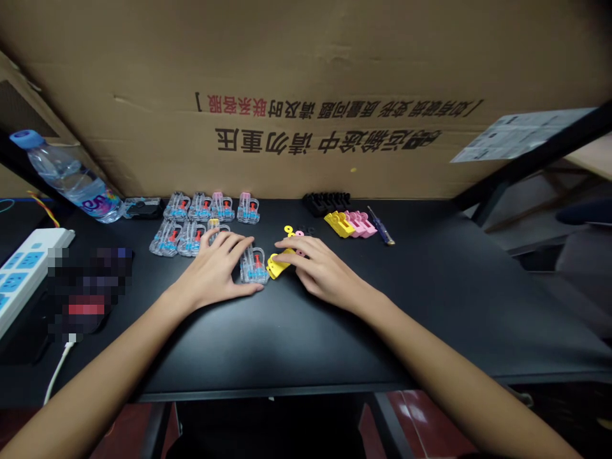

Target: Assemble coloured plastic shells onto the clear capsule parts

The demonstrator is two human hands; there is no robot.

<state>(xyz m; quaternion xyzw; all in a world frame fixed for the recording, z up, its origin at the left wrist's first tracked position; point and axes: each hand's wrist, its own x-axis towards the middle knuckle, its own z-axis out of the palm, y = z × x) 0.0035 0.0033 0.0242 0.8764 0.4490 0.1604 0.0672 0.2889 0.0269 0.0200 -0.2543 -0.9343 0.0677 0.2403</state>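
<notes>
Left hand [213,271] half open, fingers spread around a clear plastic case [254,266] on the black desk [430,306]; grip unclear. Right hand [321,268] curled, fingertips pressing a yellow plastic piece [278,265] beside the case. Both look light, stiff, slick; side edges offer the surest hold.
</notes>
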